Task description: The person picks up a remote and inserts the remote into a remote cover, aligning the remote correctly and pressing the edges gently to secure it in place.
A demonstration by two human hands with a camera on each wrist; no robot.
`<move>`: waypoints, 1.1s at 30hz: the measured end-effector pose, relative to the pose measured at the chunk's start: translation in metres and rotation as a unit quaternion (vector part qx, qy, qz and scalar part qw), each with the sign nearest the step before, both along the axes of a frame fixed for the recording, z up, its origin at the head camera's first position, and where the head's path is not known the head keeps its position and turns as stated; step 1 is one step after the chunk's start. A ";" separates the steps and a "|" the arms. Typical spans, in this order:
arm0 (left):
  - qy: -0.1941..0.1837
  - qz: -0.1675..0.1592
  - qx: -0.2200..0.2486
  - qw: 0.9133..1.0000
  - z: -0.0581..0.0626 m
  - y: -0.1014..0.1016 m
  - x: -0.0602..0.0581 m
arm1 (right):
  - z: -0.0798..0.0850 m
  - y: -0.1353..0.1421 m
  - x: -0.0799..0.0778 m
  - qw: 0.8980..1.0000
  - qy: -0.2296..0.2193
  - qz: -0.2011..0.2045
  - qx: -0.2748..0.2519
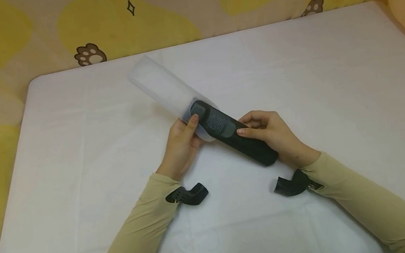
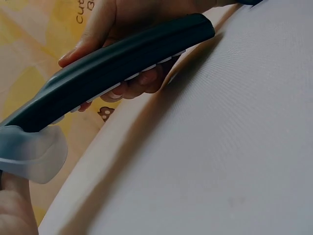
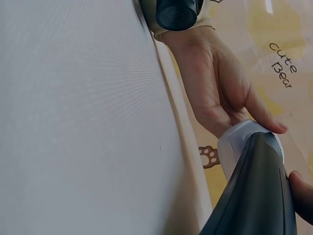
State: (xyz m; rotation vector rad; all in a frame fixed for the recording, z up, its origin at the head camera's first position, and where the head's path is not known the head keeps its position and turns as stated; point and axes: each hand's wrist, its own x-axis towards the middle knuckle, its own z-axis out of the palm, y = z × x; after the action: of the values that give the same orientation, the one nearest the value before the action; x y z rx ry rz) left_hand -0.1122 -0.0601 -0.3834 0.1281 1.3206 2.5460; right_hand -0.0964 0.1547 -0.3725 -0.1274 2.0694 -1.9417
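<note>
A dark remote control (image 1: pixel 246 141) is held face down over the table, its back with a printed label turned up. My right hand (image 1: pixel 279 135) grips its lower half, thumb on the back and fingers beneath. White buttons line the underside of the remote control (image 2: pixel 132 61) in the left wrist view. The remote's far end overlaps one end of a long translucent sleeve (image 1: pixel 162 81), which points to the far left. My left hand (image 1: pixel 179 144) pinches that overlapping end, thumb on top by the remote's tip. Its other fingers are mostly hidden below.
A white cloth covers the table (image 1: pixel 89 151). Behind it hangs a yellow and beige curtain (image 1: pixel 174 9) with paw prints. A black wrist mount (image 1: pixel 190 195) sticks out from the left sleeve, and another mount (image 1: pixel 294 182) from the right sleeve.
</note>
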 end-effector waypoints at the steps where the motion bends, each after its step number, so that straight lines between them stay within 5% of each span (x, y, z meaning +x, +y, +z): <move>1: 0.000 -0.001 -0.003 1.000 0.000 0.001 0.000 | 0.000 0.000 0.000 1.000 0.001 -0.002 -0.003; 33: -0.002 -0.033 -0.012 0.999 -0.001 0.010 0.007 | 0.002 -0.006 0.003 1.000 0.009 -0.023 -0.019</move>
State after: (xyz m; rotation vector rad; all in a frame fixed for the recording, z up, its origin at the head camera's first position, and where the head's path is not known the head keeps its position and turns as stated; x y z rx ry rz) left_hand -0.1057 -0.0501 -0.3846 0.1588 1.3242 2.4737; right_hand -0.0938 0.1483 -0.3706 -0.1055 2.0648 -2.0149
